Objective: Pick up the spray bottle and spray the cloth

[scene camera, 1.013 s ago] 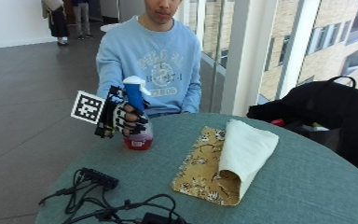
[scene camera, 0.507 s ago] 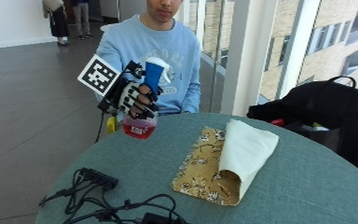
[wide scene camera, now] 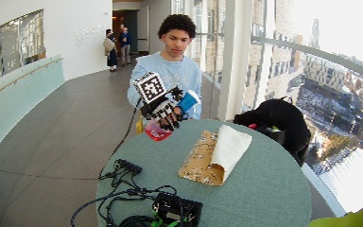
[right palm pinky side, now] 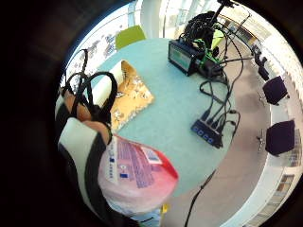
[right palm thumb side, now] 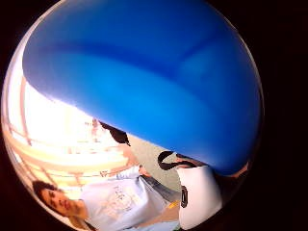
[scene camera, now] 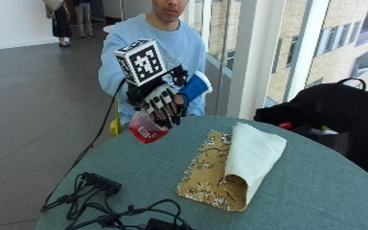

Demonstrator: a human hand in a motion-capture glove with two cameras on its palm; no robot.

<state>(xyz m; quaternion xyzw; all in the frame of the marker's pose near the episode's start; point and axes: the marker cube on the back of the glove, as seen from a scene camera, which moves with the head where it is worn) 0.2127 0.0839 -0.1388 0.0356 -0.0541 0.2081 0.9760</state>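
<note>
Bottle (scene camera: 165,112) is held by the gloved right hand (scene camera: 164,101), whose fingers (scene camera: 168,106) are curled round its body; it is lifted clear of the table (scene camera: 337,191) and tilted, blue spray head (scene camera: 194,87) pointing up toward the window side, pink base (scene camera: 145,130) low. Cloth (scene camera: 253,154) lies folded on a patterned mat (scene camera: 204,177) on the table, apart from the bottle on the window side. A power strip (scene camera: 101,183) and cables (scene camera: 117,213) lie near the table's front edge.
</note>
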